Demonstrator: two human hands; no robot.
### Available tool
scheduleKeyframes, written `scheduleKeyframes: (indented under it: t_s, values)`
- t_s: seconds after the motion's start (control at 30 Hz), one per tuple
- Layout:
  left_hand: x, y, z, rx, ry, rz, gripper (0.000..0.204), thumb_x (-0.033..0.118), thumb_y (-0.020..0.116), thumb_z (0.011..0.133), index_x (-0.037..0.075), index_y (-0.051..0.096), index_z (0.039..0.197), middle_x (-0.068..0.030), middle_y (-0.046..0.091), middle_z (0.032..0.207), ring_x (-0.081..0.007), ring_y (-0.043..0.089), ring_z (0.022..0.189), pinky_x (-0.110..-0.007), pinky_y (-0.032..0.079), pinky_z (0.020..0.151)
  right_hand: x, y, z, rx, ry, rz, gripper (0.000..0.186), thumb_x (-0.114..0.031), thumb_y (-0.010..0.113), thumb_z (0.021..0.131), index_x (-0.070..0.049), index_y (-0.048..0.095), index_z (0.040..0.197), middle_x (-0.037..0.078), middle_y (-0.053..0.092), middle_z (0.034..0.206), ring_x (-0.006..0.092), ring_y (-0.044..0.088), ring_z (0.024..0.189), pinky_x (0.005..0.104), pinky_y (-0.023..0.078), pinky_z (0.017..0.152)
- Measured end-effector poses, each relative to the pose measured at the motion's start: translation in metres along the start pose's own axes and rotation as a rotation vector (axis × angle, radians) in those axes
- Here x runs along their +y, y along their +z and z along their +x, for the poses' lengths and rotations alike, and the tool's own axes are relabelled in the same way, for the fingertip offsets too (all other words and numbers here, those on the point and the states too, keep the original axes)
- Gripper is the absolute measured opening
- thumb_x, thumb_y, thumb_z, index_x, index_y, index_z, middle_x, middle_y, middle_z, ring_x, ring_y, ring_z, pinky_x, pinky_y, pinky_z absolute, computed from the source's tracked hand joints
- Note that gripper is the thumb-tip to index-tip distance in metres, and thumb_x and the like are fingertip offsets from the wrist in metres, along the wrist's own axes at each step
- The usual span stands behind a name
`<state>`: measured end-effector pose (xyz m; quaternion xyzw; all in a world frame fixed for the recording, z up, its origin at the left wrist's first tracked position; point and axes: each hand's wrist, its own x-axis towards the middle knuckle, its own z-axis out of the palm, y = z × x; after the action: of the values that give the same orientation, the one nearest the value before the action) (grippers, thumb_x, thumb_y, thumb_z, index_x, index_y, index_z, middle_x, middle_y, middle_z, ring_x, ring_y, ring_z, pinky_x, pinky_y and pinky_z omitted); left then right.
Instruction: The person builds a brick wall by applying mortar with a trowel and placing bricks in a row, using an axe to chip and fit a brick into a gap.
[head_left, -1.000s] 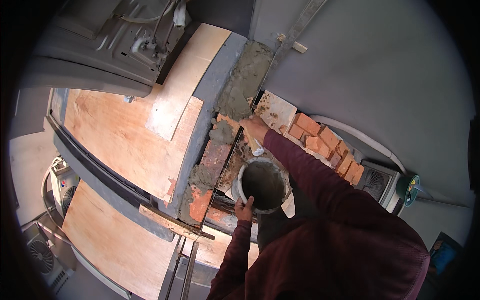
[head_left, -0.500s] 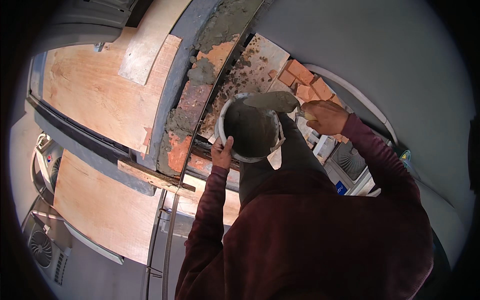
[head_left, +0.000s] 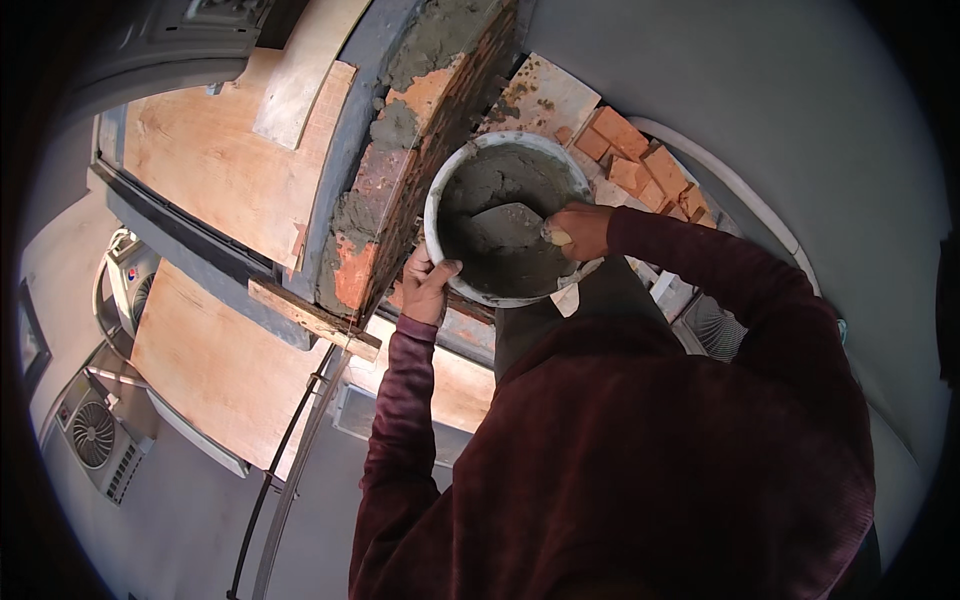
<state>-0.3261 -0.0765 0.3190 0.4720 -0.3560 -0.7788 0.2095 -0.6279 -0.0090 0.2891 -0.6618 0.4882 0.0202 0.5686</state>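
A round bucket (head_left: 433, 222) with a pale rim is tilted in front of me, with wet grey mortar (head_left: 490, 180) inside. My left hand (head_left: 428, 285) grips its near left rim, the thumb lying over the edge. In my right hand (head_left: 582, 231) is the handle of a trowel (head_left: 508, 226), its blade down in the bucket against the mortar. Left of the bucket runs a low brick wall (head_left: 385, 190), its top partly spread with mortar.
Several orange bricks (head_left: 640, 160) are stacked on a mortar-spattered board (head_left: 545, 95) beyond the bucket. A pale hose (head_left: 735, 195) curves along the right wall. Plywood sheets (head_left: 220, 170) lie left of the brick wall, and air-conditioner units (head_left: 95, 430) show at the far left and below right.
The trowel has gone from above the bucket's right rim down into the mortar. The bucket is raised closer and its mouth looks larger.
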Motion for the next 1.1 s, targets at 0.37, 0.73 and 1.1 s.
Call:
scheduleKeyframes:
  t_s: [0.37, 0.73, 1.1]
  values:
    - [-0.032, 0.035, -0.02, 0.118, 0.167, -0.32, 0.029, 0.022, 0.05, 0.101, 0.001, 0.055, 0.12, -0.0081, 0.064, 0.114, -0.0169, 0.063, 0.101, -0.033, 0.051, 0.089, 0.004, -0.088, -0.063, -0.335, 0.124, 0.377, 0.048, -0.015, 0.068, 0.078, -0.001, 0.059, 0.123, 0.004, 0.056, 0.06, 0.0113, 0.055, 0.048, 0.0291, 0.044, 0.043]
    - [-0.119, 0.021, -0.019, 0.535, 0.147, -0.286, 0.024, 0.027, 0.055, 0.1, 0.011, 0.053, 0.082, 0.0096, 0.044, 0.069, -0.0003, 0.038, 0.06, -0.02, 0.036, 0.053, -0.019, -0.287, -0.003, 0.269, -0.258, -0.409, 0.047, -0.005, 0.061, 0.072, -0.004, 0.062, 0.119, 0.013, 0.063, 0.097, 0.0247, 0.064, 0.089, 0.0348, 0.052, 0.072]
    - [-0.199, 0.009, -0.05, 0.658, 0.069, -0.37, 0.015, 0.022, 0.056, 0.099, 0.01, 0.062, 0.092, 0.0058, 0.057, 0.08, -0.0045, 0.053, 0.071, -0.023, 0.046, 0.064, 0.011, -0.302, 0.079, 0.517, 0.108, -0.933, 0.031, -0.019, 0.062, 0.08, -0.005, 0.062, 0.108, 0.016, 0.063, 0.102, 0.0345, 0.065, 0.092, 0.0452, 0.053, 0.079]
